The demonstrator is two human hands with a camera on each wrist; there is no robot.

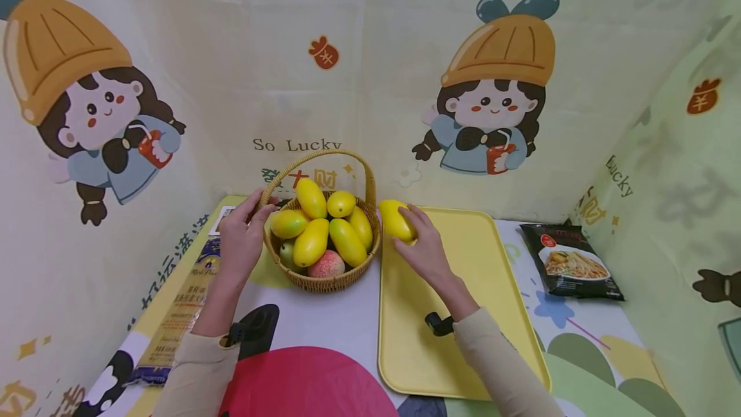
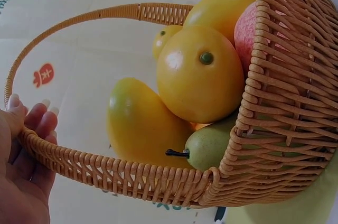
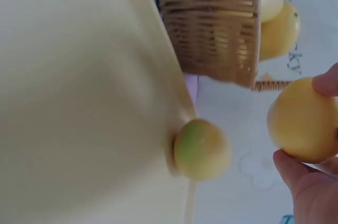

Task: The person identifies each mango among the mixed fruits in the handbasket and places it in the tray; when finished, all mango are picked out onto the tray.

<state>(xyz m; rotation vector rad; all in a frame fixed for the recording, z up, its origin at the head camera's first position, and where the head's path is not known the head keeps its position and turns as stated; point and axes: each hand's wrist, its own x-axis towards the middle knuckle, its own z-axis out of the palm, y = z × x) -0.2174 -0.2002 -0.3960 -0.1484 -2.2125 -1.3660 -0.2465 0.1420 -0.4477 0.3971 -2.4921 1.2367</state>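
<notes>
A wicker basket (image 1: 324, 284) holds several yellow mangoes (image 1: 311, 242), a pink peach (image 1: 327, 264) and a green pear (image 2: 211, 147) with a black stem. My left hand (image 1: 244, 230) holds the left side of the basket's arched handle (image 2: 105, 174), fingers curled around it. Just right of the basket, my right hand (image 1: 425, 250) grips a yellow mango (image 3: 301, 121) between thumb and fingers, over the far left corner of a yellow tray (image 1: 463, 365). Another mango (image 3: 202, 150), with a green patch, lies at the tray's edge in the right wrist view.
On the left lies a long pasta packet (image 1: 179, 320) with blue ends, partly behind my left forearm. A black food packet (image 1: 573, 261) with a noodle picture lies right of the tray. Printed cloth walls (image 1: 382, 82) rise behind and at both sides.
</notes>
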